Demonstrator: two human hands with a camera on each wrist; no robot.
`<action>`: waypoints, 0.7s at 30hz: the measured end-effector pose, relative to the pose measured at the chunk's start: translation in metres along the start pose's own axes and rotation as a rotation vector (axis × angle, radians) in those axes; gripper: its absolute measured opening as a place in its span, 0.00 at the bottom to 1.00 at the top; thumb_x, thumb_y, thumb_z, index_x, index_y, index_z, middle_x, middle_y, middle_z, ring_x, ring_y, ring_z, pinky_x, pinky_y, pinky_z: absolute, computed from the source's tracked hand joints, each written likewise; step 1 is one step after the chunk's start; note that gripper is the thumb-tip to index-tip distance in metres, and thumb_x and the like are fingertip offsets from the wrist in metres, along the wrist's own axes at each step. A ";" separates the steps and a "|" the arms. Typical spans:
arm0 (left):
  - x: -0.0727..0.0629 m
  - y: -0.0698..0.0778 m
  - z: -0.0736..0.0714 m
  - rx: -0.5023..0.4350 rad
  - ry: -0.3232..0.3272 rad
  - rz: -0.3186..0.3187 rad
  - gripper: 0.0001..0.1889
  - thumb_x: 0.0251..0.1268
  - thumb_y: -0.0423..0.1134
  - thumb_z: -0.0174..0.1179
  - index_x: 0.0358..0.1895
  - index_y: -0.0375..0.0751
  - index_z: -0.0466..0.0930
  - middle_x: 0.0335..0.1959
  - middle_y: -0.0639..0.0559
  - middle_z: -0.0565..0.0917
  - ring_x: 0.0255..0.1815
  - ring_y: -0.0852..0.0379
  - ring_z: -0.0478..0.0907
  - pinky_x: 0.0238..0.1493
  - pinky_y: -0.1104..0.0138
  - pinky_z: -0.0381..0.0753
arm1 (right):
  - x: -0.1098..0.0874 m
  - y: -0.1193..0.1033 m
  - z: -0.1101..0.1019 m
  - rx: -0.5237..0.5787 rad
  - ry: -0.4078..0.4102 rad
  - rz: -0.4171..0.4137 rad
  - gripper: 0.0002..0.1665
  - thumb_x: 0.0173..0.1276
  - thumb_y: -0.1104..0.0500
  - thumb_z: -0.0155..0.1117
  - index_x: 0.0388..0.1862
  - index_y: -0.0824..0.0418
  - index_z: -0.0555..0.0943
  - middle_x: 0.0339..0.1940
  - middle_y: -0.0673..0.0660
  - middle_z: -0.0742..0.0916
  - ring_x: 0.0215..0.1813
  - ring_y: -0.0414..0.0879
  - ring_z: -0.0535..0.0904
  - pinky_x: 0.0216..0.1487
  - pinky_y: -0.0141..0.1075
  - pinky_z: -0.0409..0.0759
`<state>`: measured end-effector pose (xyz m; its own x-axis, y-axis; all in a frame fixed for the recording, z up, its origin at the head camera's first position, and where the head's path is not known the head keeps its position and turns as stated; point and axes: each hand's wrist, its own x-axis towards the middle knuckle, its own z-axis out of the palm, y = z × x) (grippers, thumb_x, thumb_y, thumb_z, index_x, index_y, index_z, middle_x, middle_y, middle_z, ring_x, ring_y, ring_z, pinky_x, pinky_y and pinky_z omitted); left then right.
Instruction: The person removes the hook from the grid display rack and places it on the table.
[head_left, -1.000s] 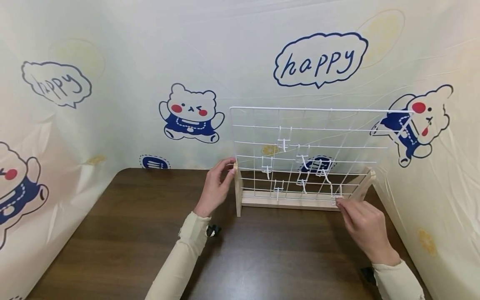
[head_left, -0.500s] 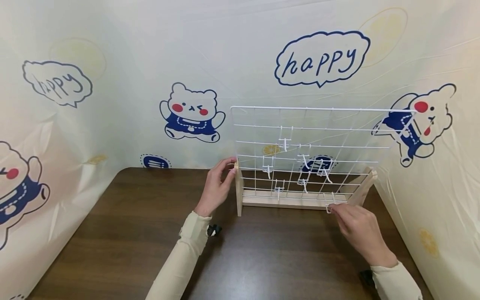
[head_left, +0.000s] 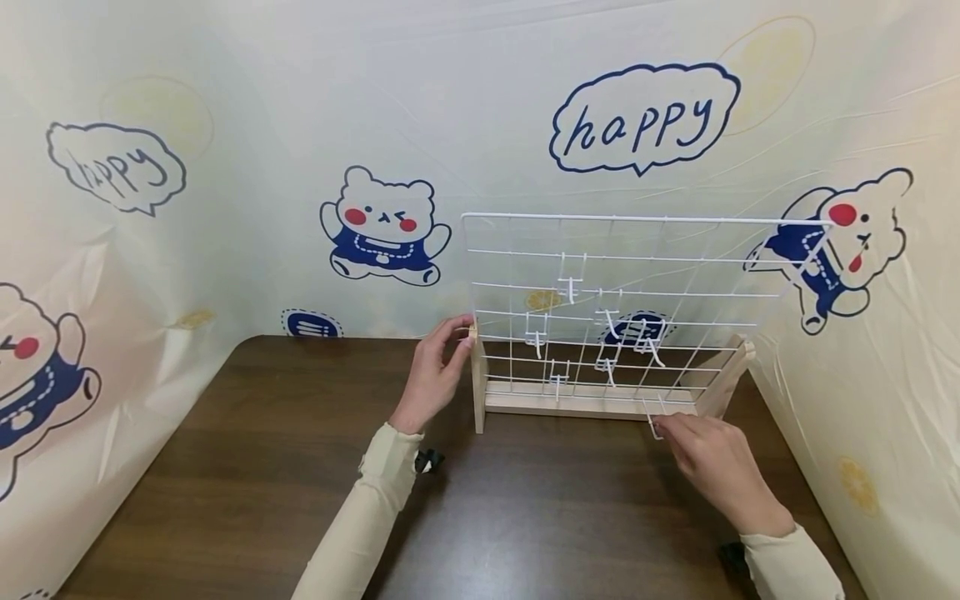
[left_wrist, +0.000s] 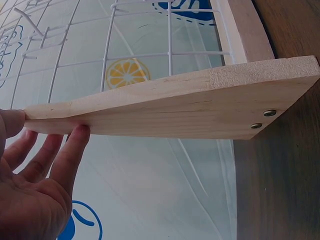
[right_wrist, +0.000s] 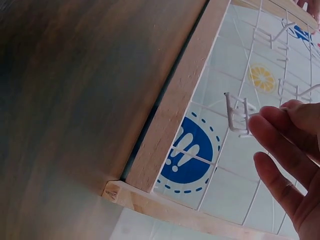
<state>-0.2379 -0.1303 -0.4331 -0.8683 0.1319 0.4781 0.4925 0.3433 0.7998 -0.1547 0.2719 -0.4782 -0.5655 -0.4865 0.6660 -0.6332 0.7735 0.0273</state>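
Note:
A white wire grid rack (head_left: pixel 592 217) stands on a wooden frame. My left hand (head_left: pixel 431 375) grips the upper end of its left wooden side panel (left_wrist: pixel 165 120), thumb on one face and fingertips on the other. Between the thumb and fingers of my right hand (head_left: pixel 716 462) is a white wire hook (right_wrist: pixel 231 114), its prongs pointing toward the grid. In the head view this hook overlaps the lower right of the rack, in front of the wooden base bar (head_left: pixel 562 406). Several similar white hooks (head_left: pixel 570 289) hang on the grid wires.
The rack stands toward the back right of a dark brown wooden table (head_left: pixel 300 467). Behind and beside the table hangs a pale cloth (head_left: pixel 255 150) printed with bears and lettering. The right wooden side panel (head_left: pixel 723 379) stands just beyond my right hand.
My right hand has moved a little left and down with the hook, away from the lower right grid wires. The hook has tilted. My left hand stays on the side panel.

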 end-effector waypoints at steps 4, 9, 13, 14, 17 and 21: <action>0.000 0.000 -0.001 0.003 -0.002 0.002 0.17 0.80 0.35 0.57 0.64 0.32 0.78 0.62 0.35 0.83 0.63 0.42 0.83 0.65 0.49 0.84 | -0.001 0.002 0.002 -0.005 -0.017 -0.009 0.33 0.87 0.50 0.35 0.40 0.61 0.87 0.32 0.55 0.92 0.29 0.50 0.88 0.25 0.45 0.84; 0.001 0.001 -0.002 0.010 -0.006 0.003 0.17 0.80 0.35 0.57 0.65 0.31 0.78 0.62 0.38 0.84 0.63 0.43 0.83 0.65 0.50 0.84 | -0.001 0.003 0.002 -0.022 -0.055 0.000 0.11 0.65 0.64 0.59 0.41 0.60 0.87 0.31 0.55 0.92 0.29 0.50 0.88 0.24 0.46 0.82; 0.001 0.000 -0.002 0.007 -0.001 0.004 0.17 0.80 0.35 0.57 0.64 0.30 0.78 0.61 0.38 0.84 0.62 0.43 0.83 0.65 0.51 0.85 | -0.002 0.002 0.002 -0.036 -0.106 0.031 0.14 0.54 0.68 0.69 0.39 0.57 0.86 0.28 0.52 0.90 0.24 0.49 0.84 0.18 0.43 0.75; 0.001 0.000 -0.001 0.007 -0.002 0.006 0.17 0.80 0.35 0.57 0.64 0.31 0.78 0.61 0.37 0.84 0.62 0.43 0.84 0.64 0.50 0.85 | -0.002 0.002 0.002 -0.037 -0.118 0.037 0.14 0.53 0.68 0.71 0.39 0.56 0.86 0.27 0.51 0.90 0.23 0.49 0.83 0.17 0.42 0.74; 0.000 0.000 -0.001 -0.002 -0.006 0.000 0.17 0.79 0.34 0.57 0.64 0.31 0.78 0.61 0.35 0.84 0.63 0.42 0.83 0.64 0.49 0.85 | -0.004 0.001 0.002 -0.038 -0.149 0.051 0.16 0.50 0.70 0.74 0.37 0.55 0.86 0.26 0.49 0.88 0.21 0.46 0.80 0.16 0.40 0.70; -0.001 0.001 -0.001 -0.002 -0.015 -0.017 0.18 0.80 0.35 0.57 0.65 0.31 0.77 0.62 0.36 0.83 0.63 0.42 0.83 0.65 0.49 0.84 | -0.006 0.001 0.001 -0.041 -0.187 0.062 0.18 0.47 0.71 0.75 0.37 0.55 0.85 0.25 0.48 0.87 0.20 0.45 0.77 0.15 0.40 0.69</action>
<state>-0.2371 -0.1312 -0.4324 -0.8771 0.1405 0.4592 0.4782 0.3434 0.8083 -0.1528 0.2750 -0.4831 -0.6934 -0.5016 0.5172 -0.5745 0.8182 0.0234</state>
